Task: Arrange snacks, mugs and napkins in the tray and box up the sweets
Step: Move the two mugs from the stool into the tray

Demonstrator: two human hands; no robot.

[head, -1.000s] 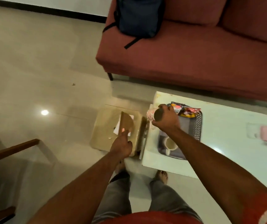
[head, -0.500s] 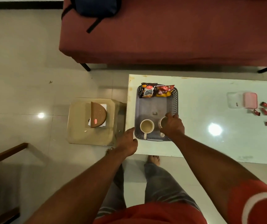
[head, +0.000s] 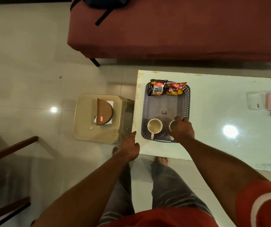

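My right hand (head: 183, 129) gripped second mug (head: 174, 126) in tray (head: 186, 102), 3 o'clock of first mug (head: 154, 126). Left hand (head: 129, 148) loosely curled, empty.

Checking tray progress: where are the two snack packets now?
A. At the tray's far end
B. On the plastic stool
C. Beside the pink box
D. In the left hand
A: the salted peanuts packet and the red-and-yellow packet lie at the far end of the grey tray, opposite the mugs.
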